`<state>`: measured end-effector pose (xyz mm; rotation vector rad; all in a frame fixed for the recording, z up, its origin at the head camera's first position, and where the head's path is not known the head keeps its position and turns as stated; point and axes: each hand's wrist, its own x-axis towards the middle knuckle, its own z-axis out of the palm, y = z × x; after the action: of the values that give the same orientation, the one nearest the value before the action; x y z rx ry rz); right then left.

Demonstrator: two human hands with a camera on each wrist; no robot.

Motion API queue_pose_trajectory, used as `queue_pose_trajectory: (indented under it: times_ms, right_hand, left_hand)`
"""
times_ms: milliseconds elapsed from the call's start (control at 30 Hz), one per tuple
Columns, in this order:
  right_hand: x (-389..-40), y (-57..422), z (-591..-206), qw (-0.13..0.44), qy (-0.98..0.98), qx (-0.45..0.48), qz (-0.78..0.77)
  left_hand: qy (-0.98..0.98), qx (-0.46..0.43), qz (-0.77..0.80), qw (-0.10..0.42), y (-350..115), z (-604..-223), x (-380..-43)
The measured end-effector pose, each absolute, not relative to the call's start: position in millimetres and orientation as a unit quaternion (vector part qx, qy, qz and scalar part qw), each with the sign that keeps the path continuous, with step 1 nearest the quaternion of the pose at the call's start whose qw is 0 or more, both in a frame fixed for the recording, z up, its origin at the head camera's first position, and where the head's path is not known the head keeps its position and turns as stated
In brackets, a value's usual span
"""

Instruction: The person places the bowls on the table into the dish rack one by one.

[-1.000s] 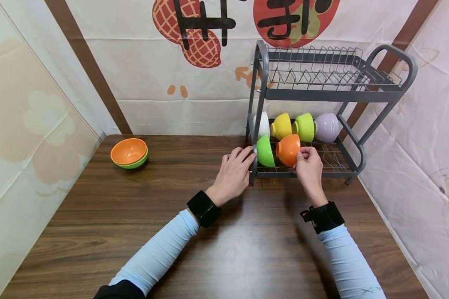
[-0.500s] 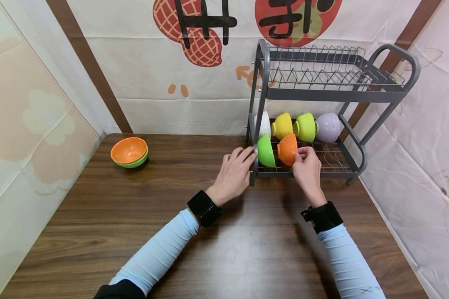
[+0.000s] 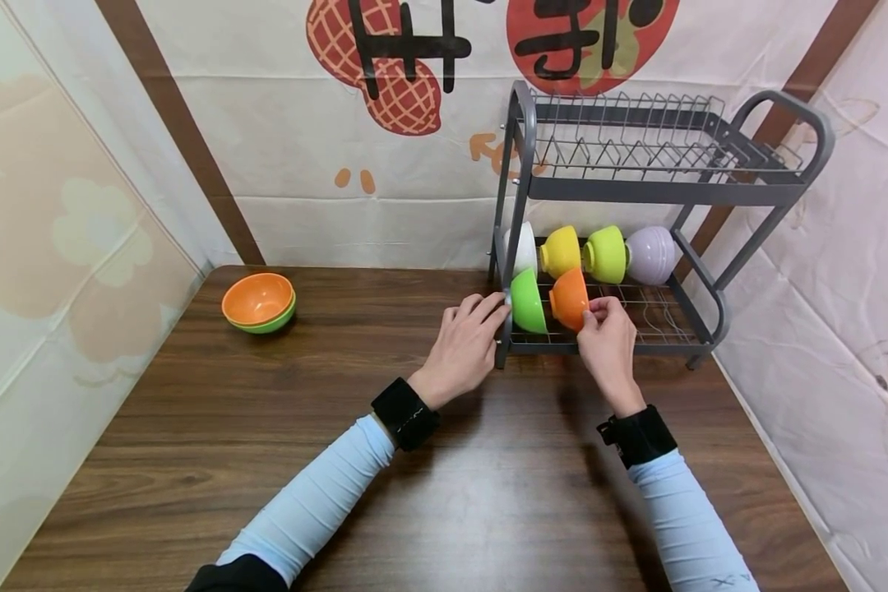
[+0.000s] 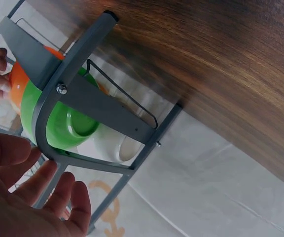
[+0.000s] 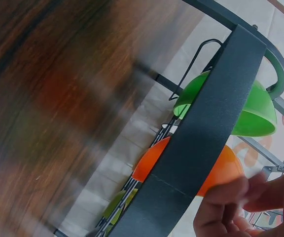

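On the lower shelf of a grey two-tier dish rack (image 3: 654,192), an orange bowl (image 3: 568,298) stands on its side in the front row. My right hand (image 3: 608,341) pinches its rim with thumb and fingertips. Left of it a green bowl (image 3: 529,300) also stands on its side, just inside the rack's front left post. With fingers loosely bent, my left hand (image 3: 459,352) touches that post. The left wrist view shows the left fingers (image 4: 38,182) at the bend of the frame. In the right wrist view the shelf's front bar covers part of the orange bowl (image 5: 221,170).
Behind, a row of sideways bowls fills the lower shelf: white (image 3: 524,249), yellow (image 3: 561,252), lime green (image 3: 605,254) and lilac (image 3: 650,255). At the table's far left, an orange bowl (image 3: 257,299) sits inside a green one (image 3: 270,326). A fabric wall stands behind the rack.
The orange bowl at my right hand has turned more onto its edge, its rim shifting slightly left, and the right hand has followed it. My left hand stays at the post.
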<state>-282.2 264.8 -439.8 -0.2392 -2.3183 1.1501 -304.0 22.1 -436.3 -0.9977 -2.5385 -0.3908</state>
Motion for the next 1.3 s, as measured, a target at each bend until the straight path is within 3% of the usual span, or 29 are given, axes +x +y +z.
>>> queue_pose_trajectory:
  times_ms: [1300]
  right_hand:
    - [-267,273,-465,0.342,-0.887,-0.04,0.308]
  left_hand:
    - [-0.903,-0.354,-0.146,0.193,22,-434,-304]
